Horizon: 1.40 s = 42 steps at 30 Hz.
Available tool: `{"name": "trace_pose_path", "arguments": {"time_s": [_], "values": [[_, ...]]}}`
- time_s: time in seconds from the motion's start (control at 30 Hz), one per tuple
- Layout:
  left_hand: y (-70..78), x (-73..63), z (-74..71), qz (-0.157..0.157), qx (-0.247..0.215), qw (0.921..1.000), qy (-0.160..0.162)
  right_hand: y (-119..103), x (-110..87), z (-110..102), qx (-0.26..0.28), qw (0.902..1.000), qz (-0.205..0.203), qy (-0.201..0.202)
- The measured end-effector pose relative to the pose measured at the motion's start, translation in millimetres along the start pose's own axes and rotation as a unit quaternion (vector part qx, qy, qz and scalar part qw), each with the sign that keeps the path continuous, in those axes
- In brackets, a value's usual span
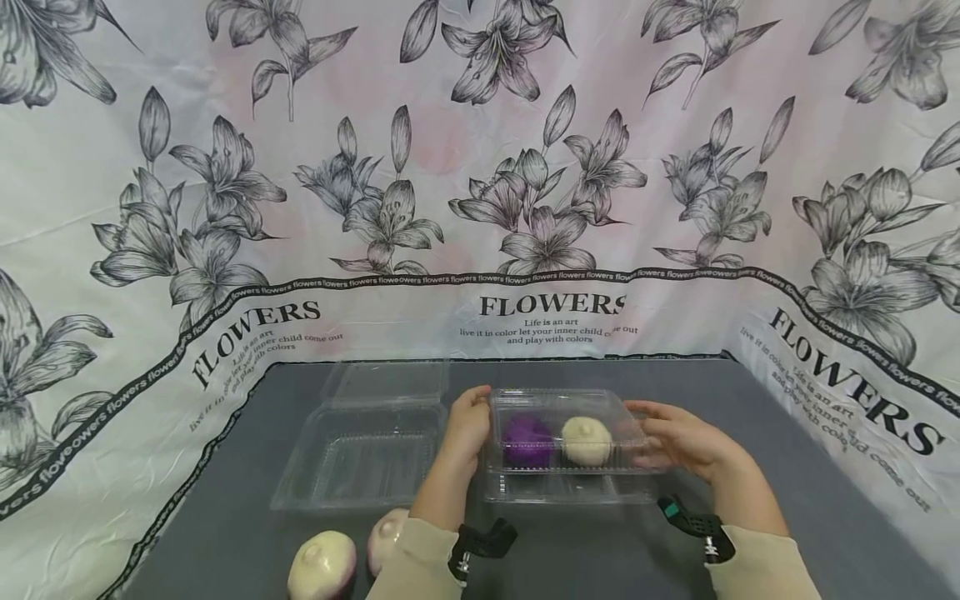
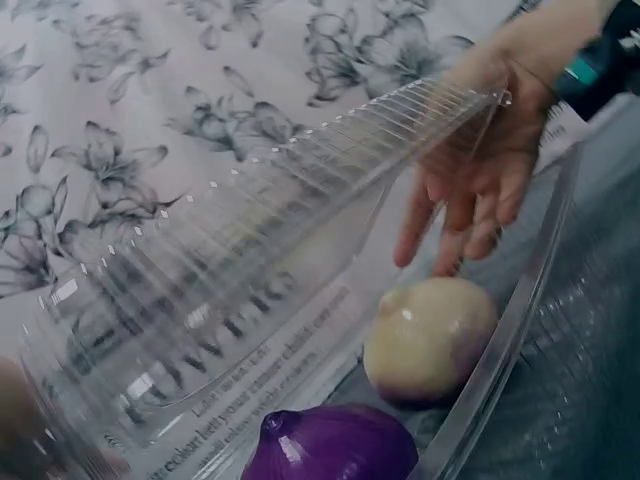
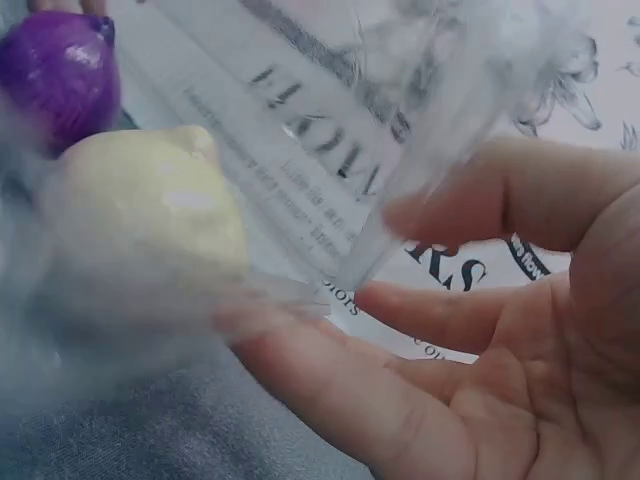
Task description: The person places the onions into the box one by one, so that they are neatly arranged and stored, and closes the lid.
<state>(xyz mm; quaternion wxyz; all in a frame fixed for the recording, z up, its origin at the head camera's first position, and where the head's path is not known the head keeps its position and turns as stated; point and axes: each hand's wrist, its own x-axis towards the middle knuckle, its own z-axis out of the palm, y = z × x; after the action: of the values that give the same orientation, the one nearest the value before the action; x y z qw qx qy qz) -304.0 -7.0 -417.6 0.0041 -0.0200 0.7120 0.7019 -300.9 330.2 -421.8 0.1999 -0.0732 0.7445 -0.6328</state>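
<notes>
A clear plastic clamshell container (image 1: 570, 492) lies in front of me, its ribbed lid (image 2: 200, 270) tilted over the base with a gap along the side. Inside sit a purple onion (image 1: 527, 443) and a pale, whitish onion (image 1: 587, 442), side by side. My left hand (image 1: 467, 429) grips the lid's left side, fingers bent round its corner; in the left wrist view it is mostly cut off and blurred. At the right end, my right hand (image 1: 690, 442) touches the lid edge and base rim with fairly straight, spread fingers and thumb.
An opened clear container (image 1: 300, 475) stands to the left, its lid (image 1: 390, 383) folded back. Two pale onions, one at the front left (image 1: 322, 562) and one by my left sleeve (image 1: 386, 537), lie on the grey table (image 1: 217, 500). A flower-printed cloth (image 1: 540, 325) hangs behind.
</notes>
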Motion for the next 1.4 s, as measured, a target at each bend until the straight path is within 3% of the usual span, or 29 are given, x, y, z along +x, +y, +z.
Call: {"name": "trace_pose_path", "arguments": {"time_s": [0.1,0.17,0.37,0.5,0.6,0.73,0.87,1.03,1.17,1.27,1.4], "values": [[5.4,-5.7,-3.8,0.013,0.036,0.9992,0.008,-0.3,3.8,3.1,-0.013,0.9999,0.000,0.010],[6.8,-11.9,-7.7,0.028,0.063,0.9976,-0.003,0.3,5.4,5.1,-0.021,0.9996,0.004,0.018],[5.6,-44.9,-23.5,0.068,0.128,0.9871,-0.068,-1.3,2.4,8.8,-0.061,0.9977,0.018,0.022],[-1.6,-68.5,-30.9,0.059,0.133,0.9822,-0.119,-9.3,-7.6,8.9,-0.115,0.9925,0.038,-0.016],[-7.9,-79.3,-32.5,0.035,0.109,0.9838,-0.138,-17.4,-17.1,9.5,-0.157,0.9847,0.068,-0.034],[-17.3,-87.0,-32.6,-0.006,0.075,0.9882,-0.134,-24.3,-28.3,11.7,-0.205,0.9729,0.104,-0.028],[-28.5,-92.1,-33.7,-0.037,0.048,0.9891,-0.134,-21.6,-36.4,14.0,-0.217,0.9674,0.124,-0.042],[-34.7,-94.2,-32.6,-0.069,-0.020,0.9907,-0.116,-13.2,-40.5,16.7,-0.190,0.9707,0.128,-0.073],[-36.3,-97.9,-27.5,-0.107,-0.081,0.9856,-0.102,-7.5,-39.2,17.6,-0.133,0.9788,0.115,-0.105],[-38.9,-100.4,-23.9,-0.130,-0.103,0.9810,-0.101,-4.6,-37.5,17.8,-0.110,0.9823,0.106,-0.109],[-43.0,-99.6,-23.0,-0.139,-0.112,0.9793,-0.095,-1.9,-34.4,16.1,-0.130,0.9810,0.091,-0.111]]}}
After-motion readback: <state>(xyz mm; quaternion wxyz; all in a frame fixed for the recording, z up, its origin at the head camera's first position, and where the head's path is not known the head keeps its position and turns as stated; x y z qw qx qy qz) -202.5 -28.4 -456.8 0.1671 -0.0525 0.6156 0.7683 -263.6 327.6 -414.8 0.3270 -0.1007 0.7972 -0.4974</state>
